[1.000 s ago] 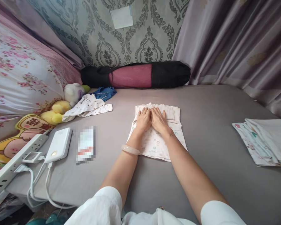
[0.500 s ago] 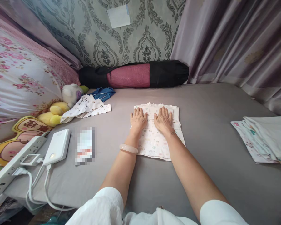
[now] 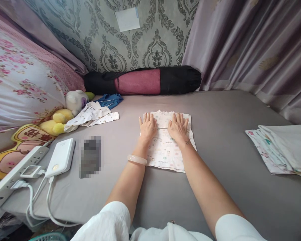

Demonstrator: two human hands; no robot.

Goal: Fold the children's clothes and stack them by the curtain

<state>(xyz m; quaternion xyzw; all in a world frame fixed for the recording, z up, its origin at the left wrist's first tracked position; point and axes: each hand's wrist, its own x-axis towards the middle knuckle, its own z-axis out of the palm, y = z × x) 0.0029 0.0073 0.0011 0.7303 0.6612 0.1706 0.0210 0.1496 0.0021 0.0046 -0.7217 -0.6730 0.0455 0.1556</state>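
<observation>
A pale pink printed garment lies flat on the grey sheet, its far part folded over into a band with an edge across it. My left hand rests palm down on its left side, fingers stretched forward, a pale bangle round the wrist. On the right side of the band my right hand lies palm down with fingers spread. Neither hand grips anything. Parts of the cloth are hidden beneath the hands and right forearm.
A stack of folded clothes lies at the right. Left are loose printed clothing, a blue cloth, plush toys, a power bank, a power strip and a blurred-out item. A black-and-pink roll bag lies along the wall.
My right hand has slid slightly right across the garment, its fingers spreading a little. My left hand has barely shifted. The garment stays in place.
</observation>
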